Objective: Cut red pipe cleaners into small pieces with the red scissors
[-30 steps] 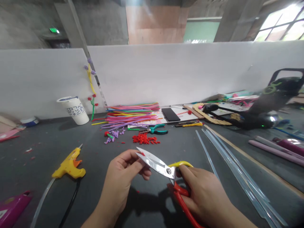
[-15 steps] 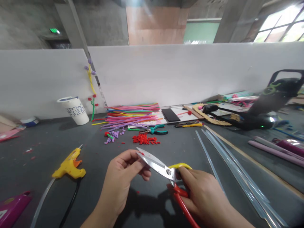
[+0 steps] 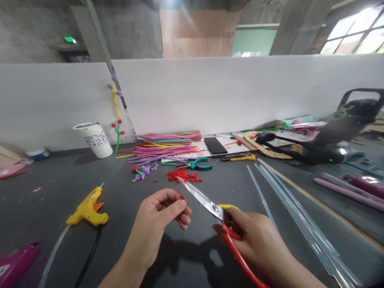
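Observation:
My left hand [image 3: 163, 216] pinches a small red piece [image 3: 182, 197] between thumb and forefinger. Scissors [image 3: 202, 198] with red and yellow handles are held in my right hand [image 3: 255, 236]; their blades look closed and point up and left, just right of my left fingertips and apart from them. Beyond the blade tips lies a pile of short red pieces [image 3: 192, 176]. Purple pieces [image 3: 145, 172] sit left of that pile, and teal-handled pliers [image 3: 201, 167] lie behind it.
A yellow glue gun [image 3: 88, 210] lies at left, with a white cup [image 3: 97, 140] behind it. Colourful pipe cleaners [image 3: 168, 148] and a black phone [image 3: 215, 145] are at the back. Clear glue sticks [image 3: 294, 208] lie at right, near a black lamp-like device [image 3: 324, 140].
The scissor blades have closed and moved right, away from my left fingertips. My left hand has barely moved and the red piece now shows at its fingertips.

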Demonstrator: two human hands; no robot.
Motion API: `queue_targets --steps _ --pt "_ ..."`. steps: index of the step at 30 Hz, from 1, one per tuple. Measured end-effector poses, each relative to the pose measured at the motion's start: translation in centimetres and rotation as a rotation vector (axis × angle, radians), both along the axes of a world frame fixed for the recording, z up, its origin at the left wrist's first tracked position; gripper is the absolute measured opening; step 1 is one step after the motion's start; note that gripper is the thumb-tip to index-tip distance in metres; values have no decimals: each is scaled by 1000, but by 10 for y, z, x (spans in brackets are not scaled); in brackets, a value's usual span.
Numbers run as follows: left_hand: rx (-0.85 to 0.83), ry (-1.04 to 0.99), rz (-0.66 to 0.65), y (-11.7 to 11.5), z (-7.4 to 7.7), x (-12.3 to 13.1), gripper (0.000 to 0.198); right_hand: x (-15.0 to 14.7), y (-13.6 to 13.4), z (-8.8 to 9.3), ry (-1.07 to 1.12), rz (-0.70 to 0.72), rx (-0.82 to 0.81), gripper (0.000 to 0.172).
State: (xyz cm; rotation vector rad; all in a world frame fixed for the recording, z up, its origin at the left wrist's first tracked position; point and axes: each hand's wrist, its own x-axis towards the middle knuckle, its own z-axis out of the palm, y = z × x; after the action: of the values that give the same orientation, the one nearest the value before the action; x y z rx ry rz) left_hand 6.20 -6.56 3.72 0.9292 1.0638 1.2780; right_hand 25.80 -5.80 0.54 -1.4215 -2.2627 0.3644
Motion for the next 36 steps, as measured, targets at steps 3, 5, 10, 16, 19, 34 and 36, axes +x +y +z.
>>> queue_targets --steps 3,5,10,16,19,34,36 --pt "-84 -1 -110 0 -2 4 8 -9 3 11 352 18 -300 21" --pt "-152 -3 -201 -1 -4 7 7 -16 6 17 550 40 -469 12" --pt "-246 -8 -369 -2 -11 13 6 -25 14 20 757 147 -716 10" --pt "-273 -40 -461 -3 -13 12 4 -26 16 14 813 256 -786 8" --pt "-278 -120 -484 -3 -14 12 16 -27 16 13 846 265 -783 9" --pt "-301 -218 -463 0 -16 12 14 -23 22 9 925 292 -703 20" --pt "-280 -217 -444 -1 -17 12 13 -23 22 11 894 264 -693 17"
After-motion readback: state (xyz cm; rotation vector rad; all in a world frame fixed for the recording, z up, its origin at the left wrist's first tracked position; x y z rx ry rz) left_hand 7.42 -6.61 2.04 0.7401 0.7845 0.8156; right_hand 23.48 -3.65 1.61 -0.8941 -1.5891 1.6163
